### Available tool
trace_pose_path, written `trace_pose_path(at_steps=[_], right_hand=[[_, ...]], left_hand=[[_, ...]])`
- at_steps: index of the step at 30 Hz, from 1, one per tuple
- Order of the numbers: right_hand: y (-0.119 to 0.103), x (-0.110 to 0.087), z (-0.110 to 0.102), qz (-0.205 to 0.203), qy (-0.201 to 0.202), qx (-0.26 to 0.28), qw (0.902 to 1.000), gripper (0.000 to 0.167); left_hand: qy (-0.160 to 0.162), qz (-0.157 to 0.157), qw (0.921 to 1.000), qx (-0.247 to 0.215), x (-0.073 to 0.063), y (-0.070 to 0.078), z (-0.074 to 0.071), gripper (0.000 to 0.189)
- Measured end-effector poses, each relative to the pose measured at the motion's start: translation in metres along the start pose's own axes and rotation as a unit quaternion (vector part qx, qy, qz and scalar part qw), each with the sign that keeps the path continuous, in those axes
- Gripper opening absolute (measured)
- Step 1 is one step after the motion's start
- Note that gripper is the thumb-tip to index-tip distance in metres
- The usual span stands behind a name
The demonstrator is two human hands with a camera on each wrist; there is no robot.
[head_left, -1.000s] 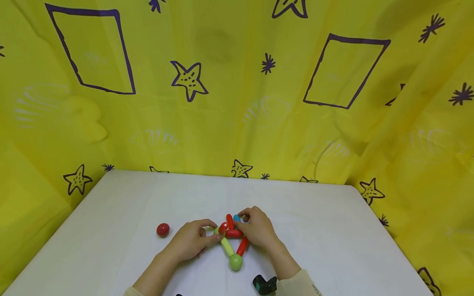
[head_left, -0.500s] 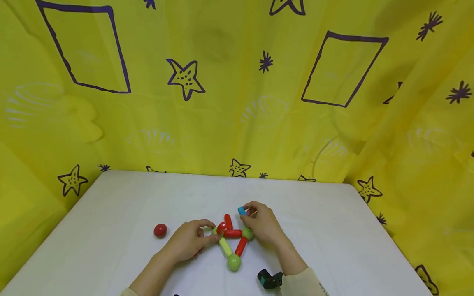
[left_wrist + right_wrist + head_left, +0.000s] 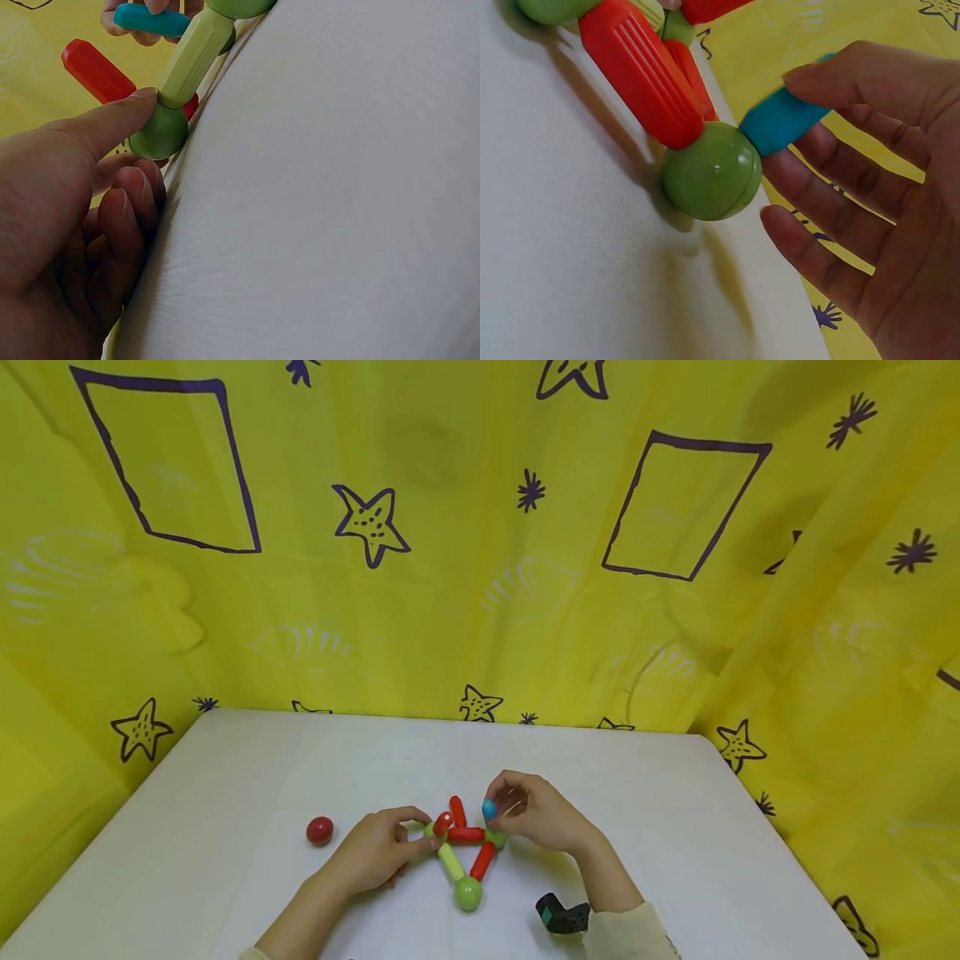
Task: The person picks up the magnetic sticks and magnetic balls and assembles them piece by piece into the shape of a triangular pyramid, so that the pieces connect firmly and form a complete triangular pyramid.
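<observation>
A triangle of toy sticks and green balls lies on the white table. My left hand (image 3: 375, 852) pinches its left green ball (image 3: 159, 135) between thumb and fingers. A red stick (image 3: 96, 71) points up from that ball, beside the yellow-green stick (image 3: 452, 863). My right hand (image 3: 546, 814) pinches a blue stick (image 3: 784, 120) with thumb and fingers, one end right at the right green ball (image 3: 712, 172). Red sticks join that ball to the left ball (image 3: 467, 835) and to the front green ball (image 3: 468, 894). Another red stick (image 3: 457, 811) rises behind the triangle.
A loose red ball (image 3: 319, 831) lies left of my left hand. Partly hidden below that hand is a red piece (image 3: 396, 877). A black device (image 3: 562, 916) shows at the right sleeve. A yellow patterned curtain (image 3: 450, 610) stands behind the white table (image 3: 637, 810).
My right hand lifted the blue stick up off the right corner, then turned and lowered it back to the green ball. The left hand keeps its hold on the left ball.
</observation>
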State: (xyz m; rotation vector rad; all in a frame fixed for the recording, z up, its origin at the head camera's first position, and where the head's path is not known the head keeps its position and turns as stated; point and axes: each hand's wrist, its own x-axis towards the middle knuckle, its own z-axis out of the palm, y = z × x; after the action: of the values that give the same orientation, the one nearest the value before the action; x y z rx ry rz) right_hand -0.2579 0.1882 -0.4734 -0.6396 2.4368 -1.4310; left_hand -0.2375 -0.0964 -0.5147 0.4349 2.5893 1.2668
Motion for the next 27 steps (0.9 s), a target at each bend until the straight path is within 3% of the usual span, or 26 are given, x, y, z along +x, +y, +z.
trace_pose_path(at_steps=[6,15,20,27], right_hand=[[0.0017,-0.0003,0.0016,0.006,-0.023,0.020,0.9995,0.021],[-0.0013,0.0034,0.0010,0.005,-0.033,-0.005,0.9994,0.019],[-0.0004,0.0017,0.0030,0.025,-0.051,0.003,0.9984,0.028],[0.0036,0.0030,0.0029,0.005,-0.070,0.016,0.9974,0.040]], left_hand=[[-0.003,-0.009,1.0000,-0.002,-0.0009,-0.0033,0.0013,0.041],[0.004,-0.004,1.0000,0.006,0.0027,0.0031,-0.0019,0.041],[-0.005,-0.007,1.0000,-0.003,0.0011,0.0014,-0.0017,0.040],[-0.027,-0.009,0.9990,-0.033,0.0021,-0.0057,-0.0046,0.038]])
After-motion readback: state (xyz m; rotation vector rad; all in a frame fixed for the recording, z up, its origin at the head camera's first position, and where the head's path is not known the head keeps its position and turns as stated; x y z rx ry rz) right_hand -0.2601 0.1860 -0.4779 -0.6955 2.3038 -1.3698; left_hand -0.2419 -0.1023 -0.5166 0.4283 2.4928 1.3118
